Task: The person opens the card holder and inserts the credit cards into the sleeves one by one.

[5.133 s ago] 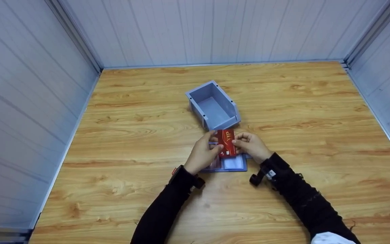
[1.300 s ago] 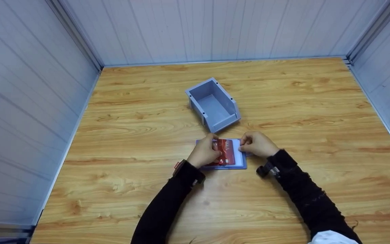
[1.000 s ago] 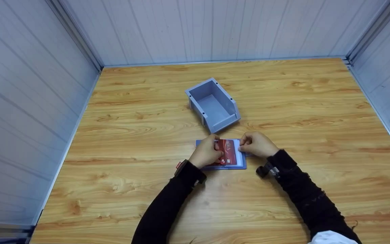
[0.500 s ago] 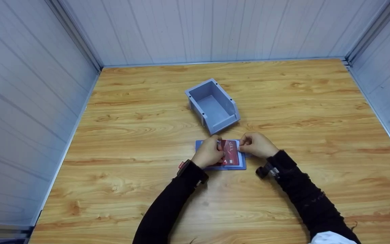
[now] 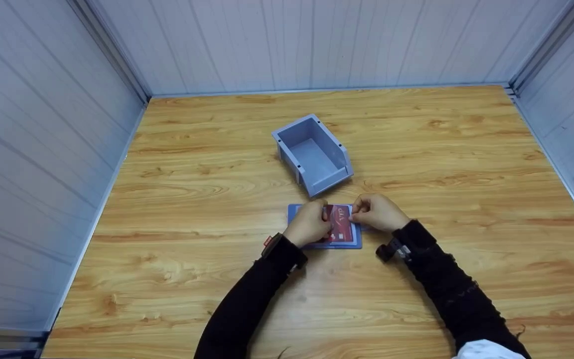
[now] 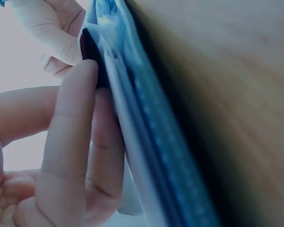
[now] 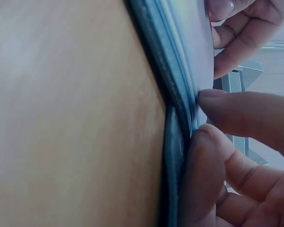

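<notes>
A red card (image 5: 340, 227) marked "VIP" lies mostly within a clear pocket page of a blue card holder (image 5: 293, 211) on the table. My left hand (image 5: 309, 222) pinches the card's left end between thumb and fingers. In the left wrist view the card's dark edge (image 6: 100, 71) shows at the pocket's mouth. My right hand (image 5: 379, 212) pinches the right edge of the pocket page. The right wrist view has its fingertips at the stacked pages (image 7: 177, 52), above the holder's cover. The holder's left part is partly hidden under my left hand.
A grey plastic bin (image 5: 293, 158) stands just behind the card holder, with nothing seen inside. Pale panel walls (image 5: 287, 45) enclose the wooden table (image 5: 192, 199) at the back and both sides.
Earlier both hands held the red card above the holder. Since then it has come down and slid rightward into the clear pocket with my left hand, while my right hand took the page edge.
</notes>
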`<state>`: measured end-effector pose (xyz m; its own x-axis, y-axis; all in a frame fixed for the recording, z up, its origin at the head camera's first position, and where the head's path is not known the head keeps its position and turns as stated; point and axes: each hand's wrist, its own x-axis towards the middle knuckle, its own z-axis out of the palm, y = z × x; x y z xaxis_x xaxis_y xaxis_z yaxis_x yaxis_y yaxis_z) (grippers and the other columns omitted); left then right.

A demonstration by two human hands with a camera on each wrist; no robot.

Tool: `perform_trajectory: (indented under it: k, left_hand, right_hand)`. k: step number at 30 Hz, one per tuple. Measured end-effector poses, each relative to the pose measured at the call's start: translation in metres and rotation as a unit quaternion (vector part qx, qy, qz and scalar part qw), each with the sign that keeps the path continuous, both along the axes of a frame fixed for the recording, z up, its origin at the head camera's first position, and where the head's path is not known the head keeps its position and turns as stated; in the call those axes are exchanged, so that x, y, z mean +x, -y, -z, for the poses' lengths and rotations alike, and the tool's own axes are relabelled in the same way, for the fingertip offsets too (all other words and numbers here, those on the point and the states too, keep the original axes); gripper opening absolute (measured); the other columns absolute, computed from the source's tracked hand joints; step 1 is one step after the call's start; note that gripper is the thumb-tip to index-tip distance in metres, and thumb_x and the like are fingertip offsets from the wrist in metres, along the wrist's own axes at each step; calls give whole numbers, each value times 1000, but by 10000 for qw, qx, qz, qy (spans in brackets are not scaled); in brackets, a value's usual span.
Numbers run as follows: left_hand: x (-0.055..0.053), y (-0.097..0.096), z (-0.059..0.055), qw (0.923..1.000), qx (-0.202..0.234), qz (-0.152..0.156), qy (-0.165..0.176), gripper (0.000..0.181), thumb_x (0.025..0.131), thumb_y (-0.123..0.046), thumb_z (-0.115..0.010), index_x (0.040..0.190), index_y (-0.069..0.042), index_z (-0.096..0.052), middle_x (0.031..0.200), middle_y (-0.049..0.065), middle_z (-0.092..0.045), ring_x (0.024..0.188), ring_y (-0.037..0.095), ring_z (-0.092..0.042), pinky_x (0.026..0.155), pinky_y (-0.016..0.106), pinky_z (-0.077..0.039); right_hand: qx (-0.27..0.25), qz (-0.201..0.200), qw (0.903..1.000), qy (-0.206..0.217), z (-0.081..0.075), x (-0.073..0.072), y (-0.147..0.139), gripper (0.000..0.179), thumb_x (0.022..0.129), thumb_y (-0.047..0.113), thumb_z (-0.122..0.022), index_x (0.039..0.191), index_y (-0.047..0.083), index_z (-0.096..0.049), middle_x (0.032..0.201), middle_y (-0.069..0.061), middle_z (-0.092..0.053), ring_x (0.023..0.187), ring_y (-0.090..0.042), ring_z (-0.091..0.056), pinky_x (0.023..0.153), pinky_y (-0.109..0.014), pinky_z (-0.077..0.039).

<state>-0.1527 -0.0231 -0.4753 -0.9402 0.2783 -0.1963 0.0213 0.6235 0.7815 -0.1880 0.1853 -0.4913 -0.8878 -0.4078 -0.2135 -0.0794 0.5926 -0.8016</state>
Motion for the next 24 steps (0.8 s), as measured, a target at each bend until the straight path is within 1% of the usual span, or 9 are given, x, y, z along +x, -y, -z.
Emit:
perform_trajectory:
  k: [1, 4, 10, 13, 16, 18, 21, 24]
  left_hand:
    - [0, 0, 0, 10000, -40, 29, -51, 24, 80, 4, -63, 104, 2, -60, 71, -4, -49, 54, 6, -53, 48, 18, -46]
    - [-1, 0, 0, 9997, -129, 106, -196, 17, 78, 4, -63, 94, 1, -60, 70, -5, -47, 57, 9, -51, 50, 18, -42]
    - [-1, 0, 0, 9984, -287, 170, -450, 15, 75, 5, -63, 90, 2, -60, 68, -6, -45, 59, 11, -47, 51, 19, -36]
    - [-1, -1, 1, 9977, -425, 172, -498, 16, 75, 3, -66, 90, 1, -61, 69, -5, -46, 61, 12, -47, 53, 21, -36]
    - [0, -1, 1, 9954, -713, 203, -606, 21, 75, -3, -71, 95, 0, -62, 79, 0, -50, 70, 15, -49, 60, 25, -41]
    - [1, -2, 1, 9934, -915, 222, -656, 27, 75, -7, -74, 100, 0, -64, 88, 4, -54, 77, 17, -51, 67, 29, -46]
    - [2, -2, 1, 9905, -1158, 233, -704, 34, 75, -11, -77, 105, 0, -65, 102, 10, -56, 86, 20, -54, 77, 34, -50]
    - [2, -1, 1, 9887, -1276, 275, -740, 35, 75, -14, -77, 106, 0, -66, 106, 13, -58, 90, 22, -56, 81, 37, -51]
  right_hand:
    - [-2, 0, 10000, 1, 0, 0, 0, 13, 82, 11, -73, 85, 2, -63, 70, 4, -55, 61, -7, -50, 52, -18, -39]
    - [2, 9, 10000, 22, 0, 0, 0, 14, 82, 11, -73, 85, 2, -63, 71, 4, -56, 62, -8, -50, 53, -18, -40]
    - [36, 21, 10000, 18, 1, -1, 0, 13, 81, 10, -73, 85, 2, -63, 72, 3, -56, 64, -8, -51, 55, -18, -41]
    - [23, 8, 10000, -11, 1, -1, 0, 13, 81, 10, -73, 84, 2, -63, 71, 3, -56, 63, -8, -50, 54, -18, -40]
    - [-16, -2, 10000, 13, 1, 0, 0, 13, 81, 9, -74, 84, 1, -63, 71, 3, -56, 62, -8, -50, 53, -18, -40]
    - [-29, 13, 10000, 65, 1, 0, 1, 13, 81, 9, -74, 85, 2, -63, 70, 3, -56, 62, -8, -51, 53, -18, -41]
    - [-58, 19, 9999, 117, 0, 0, 2, 13, 81, 9, -73, 85, 2, -63, 70, 4, -55, 61, -8, -50, 52, -18, -41]
    - [-104, 11, 9999, 104, 0, 1, 2, 13, 82, 9, -73, 85, 2, -63, 69, 4, -55, 60, -7, -50, 51, -18, -41]
